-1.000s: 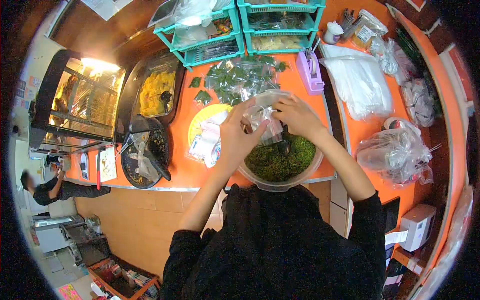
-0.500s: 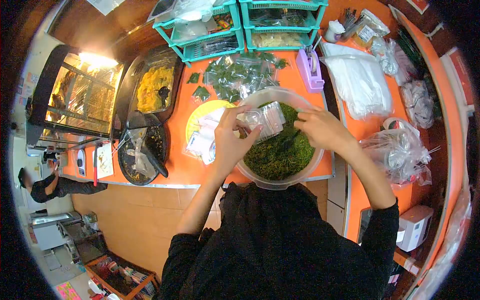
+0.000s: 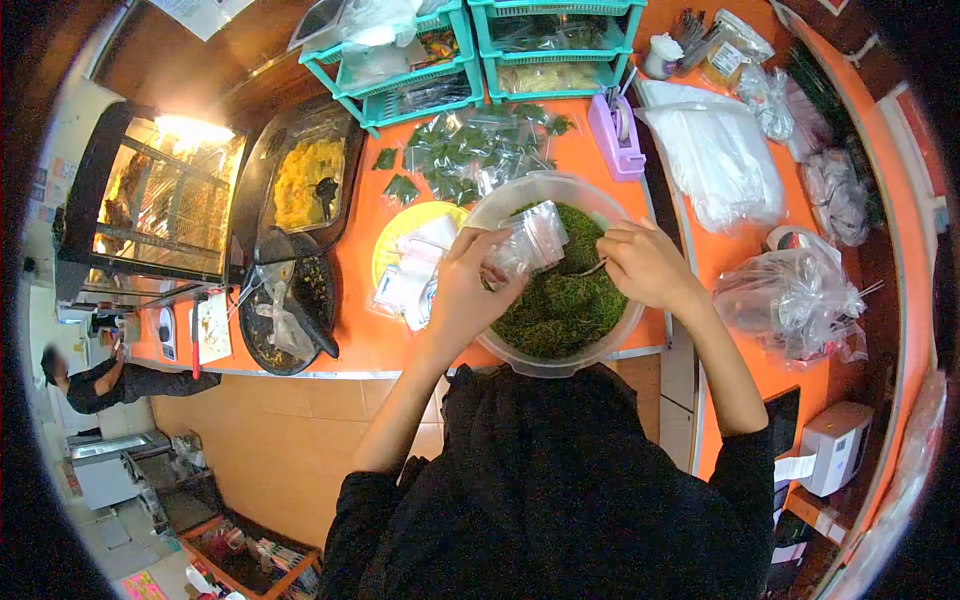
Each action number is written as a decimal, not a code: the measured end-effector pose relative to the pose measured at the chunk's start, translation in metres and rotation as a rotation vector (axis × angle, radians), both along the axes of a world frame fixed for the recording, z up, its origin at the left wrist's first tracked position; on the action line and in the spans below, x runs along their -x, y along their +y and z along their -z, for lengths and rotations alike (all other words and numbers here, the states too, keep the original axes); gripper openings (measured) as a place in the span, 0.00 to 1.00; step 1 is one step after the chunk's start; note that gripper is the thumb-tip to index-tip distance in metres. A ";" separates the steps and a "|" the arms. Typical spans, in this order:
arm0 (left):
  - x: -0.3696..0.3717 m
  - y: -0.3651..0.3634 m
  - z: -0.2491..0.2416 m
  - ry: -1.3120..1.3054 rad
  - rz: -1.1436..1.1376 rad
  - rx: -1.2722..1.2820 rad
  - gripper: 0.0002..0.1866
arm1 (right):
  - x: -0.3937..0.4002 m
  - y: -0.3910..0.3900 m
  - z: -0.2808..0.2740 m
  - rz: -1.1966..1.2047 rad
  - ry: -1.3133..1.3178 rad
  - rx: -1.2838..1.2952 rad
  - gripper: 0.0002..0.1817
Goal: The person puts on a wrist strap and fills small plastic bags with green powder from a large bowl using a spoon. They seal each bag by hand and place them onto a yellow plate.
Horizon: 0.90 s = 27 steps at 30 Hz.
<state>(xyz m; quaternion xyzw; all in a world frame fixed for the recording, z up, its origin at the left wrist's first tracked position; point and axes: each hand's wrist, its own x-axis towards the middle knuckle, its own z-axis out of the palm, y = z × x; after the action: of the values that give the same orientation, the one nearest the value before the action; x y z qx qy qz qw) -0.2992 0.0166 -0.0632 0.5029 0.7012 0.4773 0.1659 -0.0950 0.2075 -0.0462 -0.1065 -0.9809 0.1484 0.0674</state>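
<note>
A round clear plastic tub [image 3: 632, 325] of chopped green herb [image 3: 560, 318] stands in front of me at the table edge. Over its left side, my left hand [image 3: 475, 285] is closed on small clear zip bags [image 3: 538, 240]. Inside the tub's right side, my right hand [image 3: 645, 262] grips a spoon [image 3: 592, 270], whose thin stem reaches into the herb; its bowl is hard to make out. Left of the tub, a yellow plate [image 3: 395, 225] bears more small plastic bags [image 3: 410, 278]. Filled bags of green herb [image 3: 475, 150] lie behind the tub.
Teal drawer racks [image 3: 420, 90] stand at the back. A lilac tape dispenser [image 3: 615, 135] is behind the tub, with white plastic bags [image 3: 715, 160] to its right. Leftward are a black tray of yellow food [image 3: 308, 180], a dark round pan [image 3: 285, 310], a lit glass cabinet [image 3: 160, 200] and a person [image 3: 95, 380].
My right hand has shifted slightly right and lower, and the spoon's stem now shows in the herb. The small zip bags are tilted more upright in my left hand.
</note>
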 end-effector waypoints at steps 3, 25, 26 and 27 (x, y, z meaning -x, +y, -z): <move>-0.005 0.002 -0.003 0.007 0.062 0.133 0.31 | -0.015 0.000 -0.013 0.080 0.055 0.011 0.05; -0.030 0.026 0.009 -0.324 0.059 0.132 0.25 | -0.018 -0.060 -0.029 0.271 0.304 -0.169 0.18; -0.033 0.025 0.008 -0.393 0.081 0.069 0.26 | -0.011 -0.065 -0.020 0.268 0.305 -0.170 0.18; -0.034 0.024 0.008 -0.390 0.079 0.067 0.26 | -0.002 -0.071 -0.012 0.278 0.363 -0.052 0.19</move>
<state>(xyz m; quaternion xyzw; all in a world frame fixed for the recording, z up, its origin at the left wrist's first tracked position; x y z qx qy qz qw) -0.2647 0.0408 -0.0715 0.4222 0.6509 0.5354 0.3339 -0.0927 0.1368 -0.0345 -0.2106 -0.9320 0.1292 0.2652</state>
